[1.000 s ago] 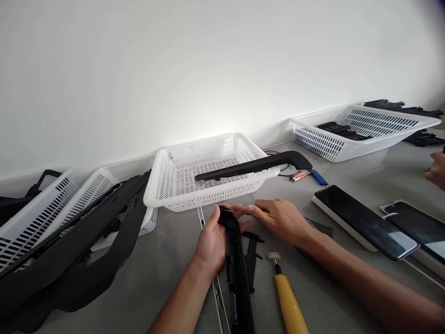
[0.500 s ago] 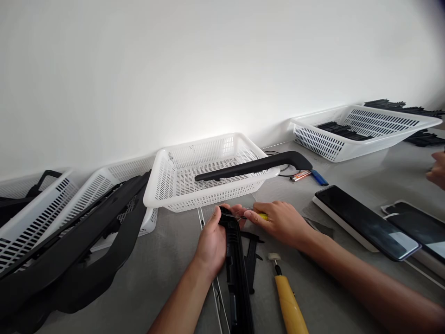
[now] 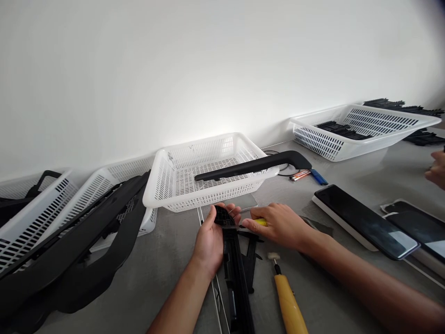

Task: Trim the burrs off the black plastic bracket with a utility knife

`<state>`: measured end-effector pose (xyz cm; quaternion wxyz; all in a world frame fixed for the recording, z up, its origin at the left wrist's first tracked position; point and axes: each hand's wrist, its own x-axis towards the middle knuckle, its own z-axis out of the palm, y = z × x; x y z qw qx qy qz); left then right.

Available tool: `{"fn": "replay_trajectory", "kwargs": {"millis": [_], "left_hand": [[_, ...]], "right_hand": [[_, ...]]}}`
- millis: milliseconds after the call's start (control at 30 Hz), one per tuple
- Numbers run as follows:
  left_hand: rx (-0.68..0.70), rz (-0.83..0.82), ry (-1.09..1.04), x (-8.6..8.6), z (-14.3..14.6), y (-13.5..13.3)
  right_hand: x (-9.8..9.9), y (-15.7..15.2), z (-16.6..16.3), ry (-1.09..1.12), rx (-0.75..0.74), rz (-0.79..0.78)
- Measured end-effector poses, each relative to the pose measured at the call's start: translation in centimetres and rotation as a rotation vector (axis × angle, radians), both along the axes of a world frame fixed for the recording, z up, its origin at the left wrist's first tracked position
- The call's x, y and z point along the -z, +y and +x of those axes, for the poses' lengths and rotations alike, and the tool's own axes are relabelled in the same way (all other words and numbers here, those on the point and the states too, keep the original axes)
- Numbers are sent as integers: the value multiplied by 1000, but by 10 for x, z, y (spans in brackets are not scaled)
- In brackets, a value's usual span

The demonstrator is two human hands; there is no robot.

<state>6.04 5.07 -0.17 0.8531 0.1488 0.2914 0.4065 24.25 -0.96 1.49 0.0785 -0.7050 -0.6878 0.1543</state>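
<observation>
My left hand [image 3: 210, 243] is closed around the upper end of a long black plastic trim piece [image 3: 238, 283], its ribbed inner side facing up. The lower end of the piece runs out of the bottom of the view. My right hand [image 3: 278, 225] grips a yellow-handled knife [image 3: 260, 222], whose thin metal blade lies across the trim piece just below the ribbed end. Beside the piece lies a black caliper [image 3: 251, 264], partly hidden. Farther right on the table rests a yellow-handled tool [image 3: 289, 301] with a pale blunt tip.
A white basket [image 3: 208, 199] carries another black trim piece [image 3: 257, 166] across its rim. Black trims [image 3: 104, 241] lean over baskets at left. Phones [image 3: 365, 220] lie right, below a basket [image 3: 333, 150] of black parts. Another person's hand [image 3: 436, 169] shows at the right edge.
The trim piece's end has turned so its ribbed inside shows more. My right hand and the knife have shifted slightly down, the blade now across the piece lower than before.
</observation>
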Motion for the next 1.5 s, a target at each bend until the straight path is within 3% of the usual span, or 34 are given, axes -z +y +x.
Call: {"fn": "replay_trajectory", "kwargs": {"millis": [167, 367, 600, 1100, 1500], "left_hand": [[-13, 18, -2, 2, -1, 1], [-11, 8, -24, 2, 0, 2], [-5, 5, -45, 3, -2, 3], [-35, 4, -53, 1, -3, 3], [-36, 21, -43, 2, -3, 2]], "right_hand": [[-2, 1, 3, 53, -8, -2], [-1, 4, 4, 46, 87, -10], [0, 3, 5, 53, 27, -11], [-3, 4, 4, 102, 107, -20], [-4, 4, 6, 114, 47, -30]]}}
